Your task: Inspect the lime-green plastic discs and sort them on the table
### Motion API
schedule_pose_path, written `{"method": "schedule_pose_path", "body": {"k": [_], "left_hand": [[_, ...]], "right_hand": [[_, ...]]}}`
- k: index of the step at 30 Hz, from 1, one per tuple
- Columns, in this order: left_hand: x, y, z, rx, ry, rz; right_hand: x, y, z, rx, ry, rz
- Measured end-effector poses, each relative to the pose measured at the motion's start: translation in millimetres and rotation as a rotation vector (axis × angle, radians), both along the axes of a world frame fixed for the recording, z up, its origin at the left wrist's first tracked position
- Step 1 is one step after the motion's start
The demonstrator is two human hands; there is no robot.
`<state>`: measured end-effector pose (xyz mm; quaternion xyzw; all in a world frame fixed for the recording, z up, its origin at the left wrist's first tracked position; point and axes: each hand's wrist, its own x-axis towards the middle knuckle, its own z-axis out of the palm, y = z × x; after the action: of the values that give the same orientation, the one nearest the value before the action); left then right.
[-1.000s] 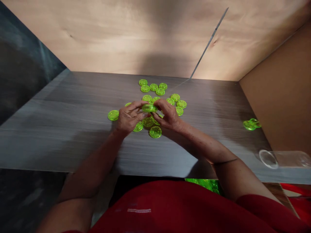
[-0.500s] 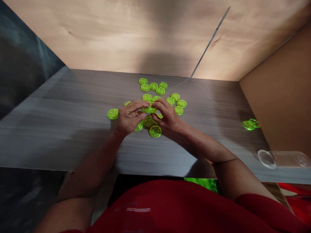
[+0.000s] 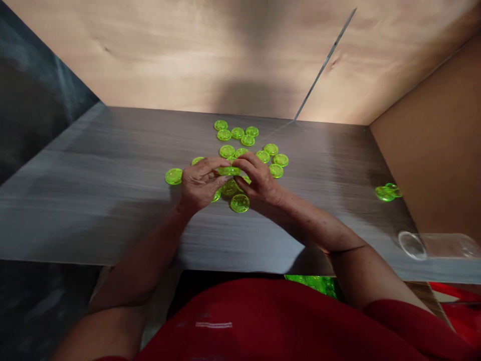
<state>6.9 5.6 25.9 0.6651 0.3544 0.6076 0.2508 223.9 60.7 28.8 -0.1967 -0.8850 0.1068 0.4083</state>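
Observation:
Between my two hands a clear yellow-green disc point(image 3: 230, 171) is held above the table. My left hand point(image 3: 201, 184) pinches its left side with thumb and fingers, while my right hand point(image 3: 259, 178) grips the right side. Around and below them lie several similar green discs, among them one near the front point(image 3: 239, 203), one to the left point(image 3: 174, 176) and one to the right point(image 3: 281, 160). A further group, including a disc point(image 3: 237, 133), lies toward the back. My hands partly cover the discs under them.
The grey wood-grain table point(image 3: 112, 200) meets a pale back panel point(image 3: 169, 60) and a brown side panel point(image 3: 447, 140). Stacked green discs point(image 3: 385, 193) and a clear plastic container point(image 3: 443, 245) on its side are at the right. Green material point(image 3: 311, 284) shows below the table edge.
The disc between my hands has tilted slightly and looks flatter. Both hands stay in nearly the same place.

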Motion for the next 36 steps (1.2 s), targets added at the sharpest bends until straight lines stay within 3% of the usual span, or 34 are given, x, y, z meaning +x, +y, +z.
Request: {"method": "schedule_pose_path", "body": {"k": [10, 13, 17, 23, 28, 36], "left_hand": [[2, -3, 4.9, 0.062, 0.053, 0.065], [0, -1, 5.1, 0.06, 0.084, 0.075], [2, 2, -1.0, 0.053, 0.103, 0.196], [22, 2, -13.2, -0.207, -0.255, 0.152], [32, 1, -9.5, -0.299, -0.318, 0.087], [29, 4, -14.6, -0.247, -0.262, 0.108]], "right_hand": [[1, 2, 1.8, 0.154, 0.043, 0.076], [-1, 2, -2.3, 0.056, 0.041, 0.031], [-5, 2, -11.2, -0.055, 0.073, -0.06], [-9, -3, -14.4, -0.115, 0.06, -0.177], [-9, -7, -12.1, -0.124, 0.036, -0.142], [-9, -7, -8.5, -0.2, 0.045, -0.043]]}}
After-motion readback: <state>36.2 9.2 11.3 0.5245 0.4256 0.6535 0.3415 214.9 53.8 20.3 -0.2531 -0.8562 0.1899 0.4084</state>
